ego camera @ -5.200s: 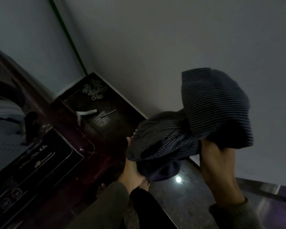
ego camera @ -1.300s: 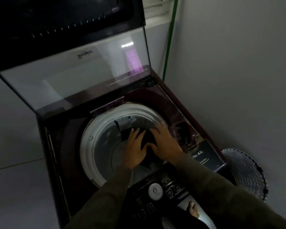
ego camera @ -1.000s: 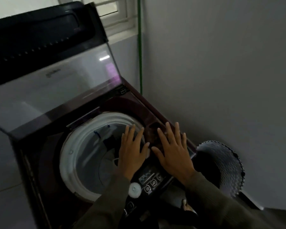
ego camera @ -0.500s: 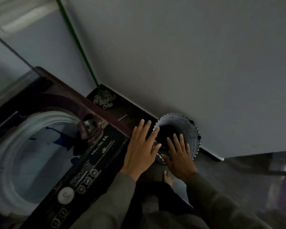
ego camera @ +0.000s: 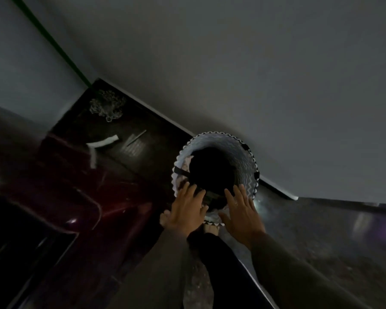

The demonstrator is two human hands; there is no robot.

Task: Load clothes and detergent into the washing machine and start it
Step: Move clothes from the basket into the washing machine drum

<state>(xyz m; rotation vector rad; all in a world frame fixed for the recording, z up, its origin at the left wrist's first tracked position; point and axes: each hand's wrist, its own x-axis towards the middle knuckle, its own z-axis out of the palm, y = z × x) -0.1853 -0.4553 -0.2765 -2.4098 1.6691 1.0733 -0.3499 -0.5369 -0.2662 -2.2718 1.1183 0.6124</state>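
Head view, nearest first: a dark sleeve (ego camera: 299,264) runs up to the right hand (ego camera: 241,210), and the left hand (ego camera: 185,214) is beside it. Both have fingers straight and spread wide and grip nothing. A bare foot (ego camera: 211,229) shows between the wrists on the floor. The fingertips reach over the near rim of a round laundry basket (ego camera: 247,157) with a zigzag weave; whether they touch what is inside I cannot tell. Dark clothes (ego camera: 212,172) fill the basket's middle. To the left stands the washing machine (ego camera: 54,197) — only a blurred maroon corner of it shows. Beyond, in the floor corner, lie a white strip (ego camera: 103,142) and a tangled chain (ego camera: 107,105), under a green pipe (ego camera: 54,45) on the grey wall (ego camera: 254,63).
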